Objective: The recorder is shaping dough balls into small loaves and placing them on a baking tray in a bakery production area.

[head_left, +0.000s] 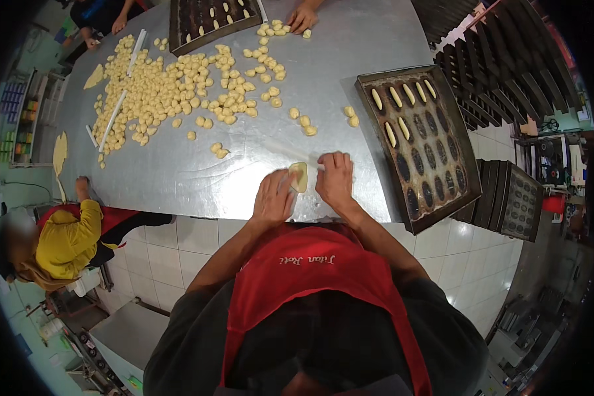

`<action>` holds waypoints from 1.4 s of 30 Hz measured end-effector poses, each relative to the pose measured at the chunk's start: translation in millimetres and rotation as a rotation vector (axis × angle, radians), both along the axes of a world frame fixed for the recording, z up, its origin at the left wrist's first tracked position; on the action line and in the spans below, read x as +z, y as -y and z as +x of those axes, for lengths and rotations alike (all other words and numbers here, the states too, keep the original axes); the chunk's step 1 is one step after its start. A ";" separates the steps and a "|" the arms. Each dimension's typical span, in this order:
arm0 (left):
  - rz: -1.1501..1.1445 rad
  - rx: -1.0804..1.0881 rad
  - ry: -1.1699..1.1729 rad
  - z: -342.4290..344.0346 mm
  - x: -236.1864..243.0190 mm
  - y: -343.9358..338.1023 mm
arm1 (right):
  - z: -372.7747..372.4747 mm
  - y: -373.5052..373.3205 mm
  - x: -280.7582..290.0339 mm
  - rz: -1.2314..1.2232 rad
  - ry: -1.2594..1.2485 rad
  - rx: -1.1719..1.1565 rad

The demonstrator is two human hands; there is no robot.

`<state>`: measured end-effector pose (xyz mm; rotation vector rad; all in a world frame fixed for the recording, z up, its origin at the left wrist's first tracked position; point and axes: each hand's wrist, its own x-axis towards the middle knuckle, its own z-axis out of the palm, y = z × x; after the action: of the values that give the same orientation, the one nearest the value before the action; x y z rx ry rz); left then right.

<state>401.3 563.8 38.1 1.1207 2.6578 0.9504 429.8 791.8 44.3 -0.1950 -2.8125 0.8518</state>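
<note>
The left hand [272, 196] has its fingers loosely spread, tips against a flat dough piece [299, 178] lying on the table [178, 191] between both hands. The right hand [335, 179] curls near a blurred pale stick [287, 149]; I cannot tell if it grips it. Light, even pressure should suit thin dough. The piece's long axis runs near to far, pointing toward the dough balls [304, 121].

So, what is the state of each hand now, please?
Left hand: open, touching the flattened dough.
Right hand: curled near the end of a blurred pale rod; grip cannot be told.
</note>
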 end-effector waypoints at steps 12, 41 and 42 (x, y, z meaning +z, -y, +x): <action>0.007 -0.184 -0.053 13.3 4.5 23.2 | 31.3 28.8 -1.0 0.175 -0.001 0.311; 0.664 0.814 0.601 -187.3 16.6 120.9 | -19.8 83.0 -5.5 0.280 0.171 0.227; 0.664 0.815 0.601 -192.5 -1.8 122.5 | -36.2 79.7 -3.2 0.256 0.122 0.246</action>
<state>208.8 441.3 36.3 -0.3153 2.2693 1.9853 393.5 712.2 41.1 0.1455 -3.0695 0.5297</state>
